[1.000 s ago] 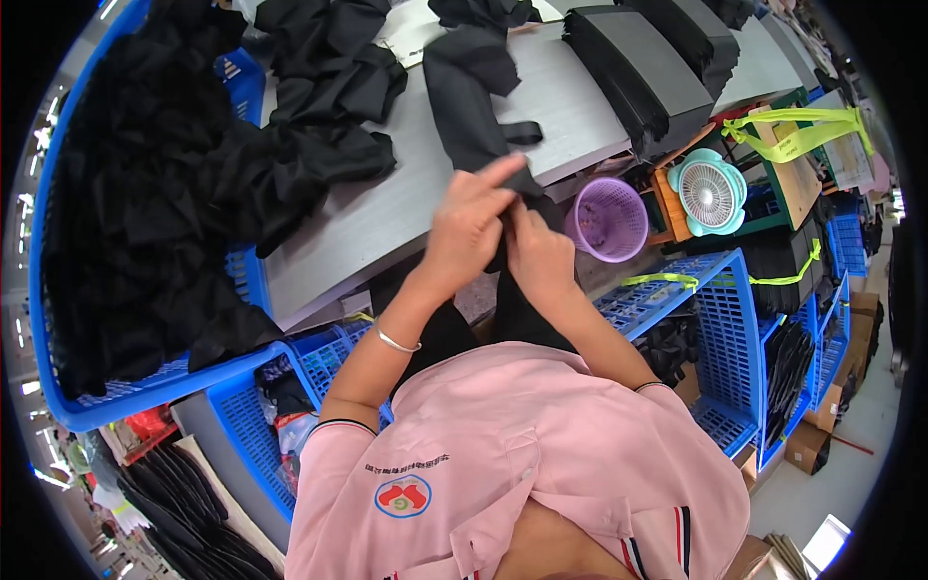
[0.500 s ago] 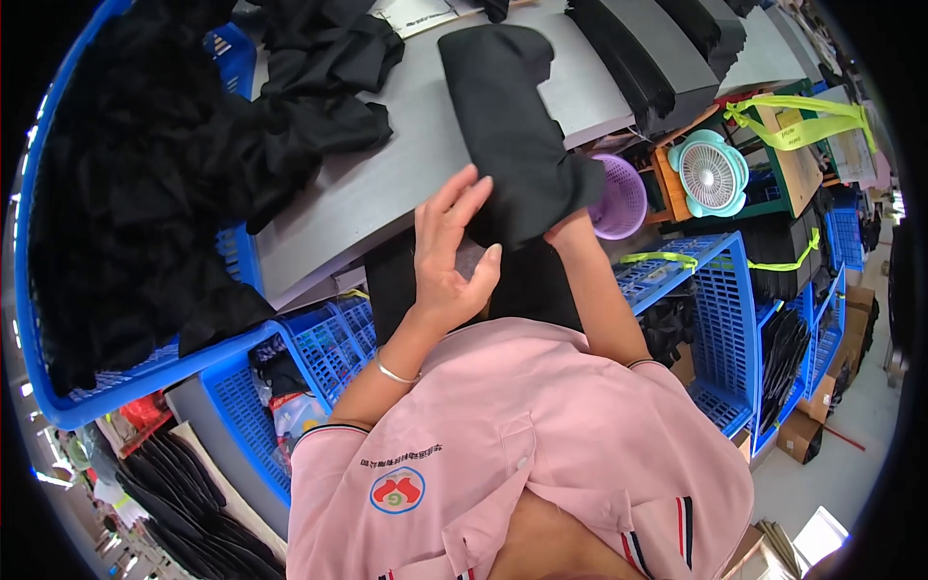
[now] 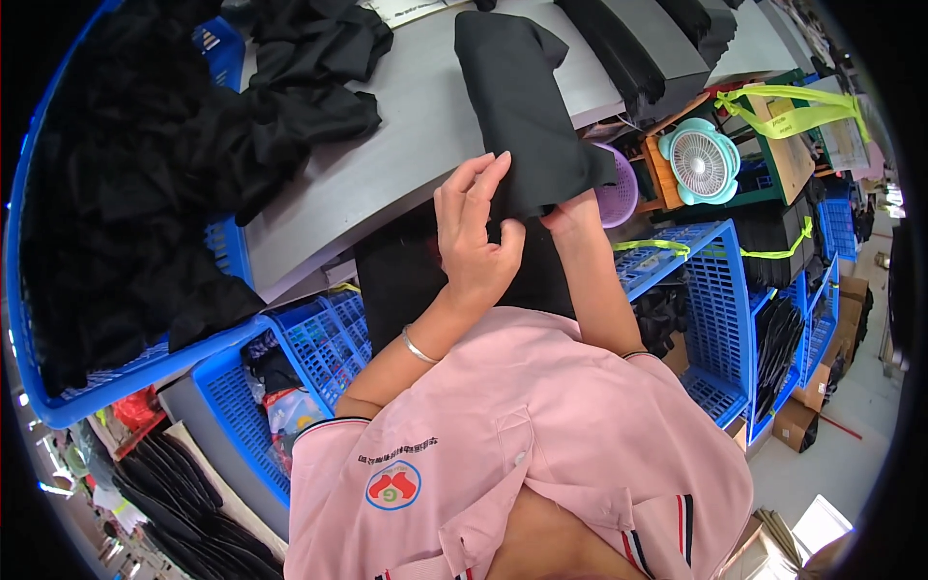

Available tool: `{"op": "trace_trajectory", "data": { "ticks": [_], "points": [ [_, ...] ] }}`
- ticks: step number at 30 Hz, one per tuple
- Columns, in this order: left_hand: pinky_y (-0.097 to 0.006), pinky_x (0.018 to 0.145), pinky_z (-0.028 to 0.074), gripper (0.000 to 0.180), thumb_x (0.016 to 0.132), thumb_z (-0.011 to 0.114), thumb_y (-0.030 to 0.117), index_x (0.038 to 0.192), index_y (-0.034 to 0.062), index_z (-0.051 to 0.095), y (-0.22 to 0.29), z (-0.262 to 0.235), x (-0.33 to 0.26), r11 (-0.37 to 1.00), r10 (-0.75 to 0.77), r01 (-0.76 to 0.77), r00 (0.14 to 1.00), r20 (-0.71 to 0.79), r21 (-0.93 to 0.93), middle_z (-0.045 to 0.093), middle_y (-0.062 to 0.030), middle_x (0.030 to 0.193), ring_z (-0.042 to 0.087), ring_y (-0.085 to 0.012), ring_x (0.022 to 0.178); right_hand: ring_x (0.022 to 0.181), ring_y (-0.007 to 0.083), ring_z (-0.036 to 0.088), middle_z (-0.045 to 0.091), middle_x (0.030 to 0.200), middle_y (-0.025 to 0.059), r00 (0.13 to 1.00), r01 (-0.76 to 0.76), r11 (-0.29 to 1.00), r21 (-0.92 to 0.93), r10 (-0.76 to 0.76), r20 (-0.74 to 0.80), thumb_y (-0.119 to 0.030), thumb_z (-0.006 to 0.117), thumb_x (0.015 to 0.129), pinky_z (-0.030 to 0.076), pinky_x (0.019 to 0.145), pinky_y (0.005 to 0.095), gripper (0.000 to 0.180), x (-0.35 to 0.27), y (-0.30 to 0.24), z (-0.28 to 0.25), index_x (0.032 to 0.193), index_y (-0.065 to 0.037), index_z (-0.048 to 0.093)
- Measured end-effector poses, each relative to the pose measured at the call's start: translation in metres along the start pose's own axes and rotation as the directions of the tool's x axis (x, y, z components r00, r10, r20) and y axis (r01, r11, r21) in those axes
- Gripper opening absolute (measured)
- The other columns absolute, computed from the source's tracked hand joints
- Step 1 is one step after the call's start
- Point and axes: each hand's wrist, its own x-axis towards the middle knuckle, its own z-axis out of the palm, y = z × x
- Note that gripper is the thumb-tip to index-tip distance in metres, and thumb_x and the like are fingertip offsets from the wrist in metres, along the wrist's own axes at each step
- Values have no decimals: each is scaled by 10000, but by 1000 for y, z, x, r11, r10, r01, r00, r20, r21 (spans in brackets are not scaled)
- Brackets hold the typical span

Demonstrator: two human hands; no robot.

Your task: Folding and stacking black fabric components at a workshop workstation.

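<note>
A folded piece of black fabric (image 3: 522,106) stretches from the grey table toward me, its near end hanging past the table edge. My right hand (image 3: 574,215) has hold of that near end at its lower right corner; most of its fingers are hidden under the cloth. Against the fabric's left edge, my left hand (image 3: 476,227) rests its fingertips, the fingers stretched and the thumb apart from them. More black cloth lies across my lap (image 3: 406,285).
A blue crate (image 3: 58,406) heaped with black fabric (image 3: 126,193) stands at the left. Stacked black pieces (image 3: 619,58) lie on the grey table (image 3: 358,184) at the far right. Beyond my right hand are a purple basket (image 3: 619,188), a turquoise fan (image 3: 698,162) and blue crates (image 3: 720,309).
My left hand has moved right and its fingertips have come onto the fabric's edge, the thumb bending inward. The fabric's near end has shifted slightly and rises a little with my right hand.
</note>
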Motion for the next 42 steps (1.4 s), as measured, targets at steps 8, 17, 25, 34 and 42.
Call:
{"op": "trace_trajectory", "data": {
  "ticks": [8, 17, 25, 34, 42],
  "points": [
    [-225, 634, 483, 628, 658, 514, -193, 1196, 73, 697, 4, 4, 1, 987, -36, 20, 994, -101, -157, 603, -67, 1129, 571, -113, 804, 921, 221, 670, 666, 1072, 113, 1000, -11, 994, 107, 8, 28, -233, 599, 951, 586, 795, 365, 339, 2, 11, -10, 1206, -10, 594],
    [-256, 651, 513, 617, 667, 533, -194, 1207, 62, 688, 4, -1, 0, 986, -34, 24, 998, -57, -164, 612, -95, 1129, 621, -178, 906, 946, 221, 666, 663, 1101, 108, 998, 61, 998, 2, -61, 25, -232, 629, 914, 574, 823, 350, 393, 5, 19, -11, 1222, 8, 589],
    [-220, 660, 491, 642, 670, 523, -187, 1244, 55, 678, 0, 0, -3, 978, -76, 60, 995, -70, -199, 582, -72, 1177, 565, -98, 815, 926, 227, 676, 668, 1094, 121, 998, 29, 999, -12, -29, 47, -235, 628, 915, 582, 807, 357, 393, 6, 18, -5, 1215, 17, 595],
    [-224, 699, 499, 508, 849, 621, -82, 1341, 44, 615, -26, -9, -12, 969, -187, 175, 981, -56, -174, 618, -97, 1224, 582, -68, 811, 1155, 270, 597, 603, 1281, 135, 950, 225, 951, -210, -262, -171, -212, 531, 989, 499, 997, 392, 401, 21, 52, 6, 1349, -39, 504],
    [-216, 616, 479, 450, 974, 479, -31, 1392, 103, 580, -75, -18, -31, 826, -544, 516, 835, -80, -226, 647, 4, 779, 639, -55, 693, 1071, 170, 589, 635, 1184, 45, 875, 5, 881, -473, 225, 428, -140, 664, 924, 461, 974, 314, 317, 33, 20, -14, 1218, -29, 627]
  ]
}}
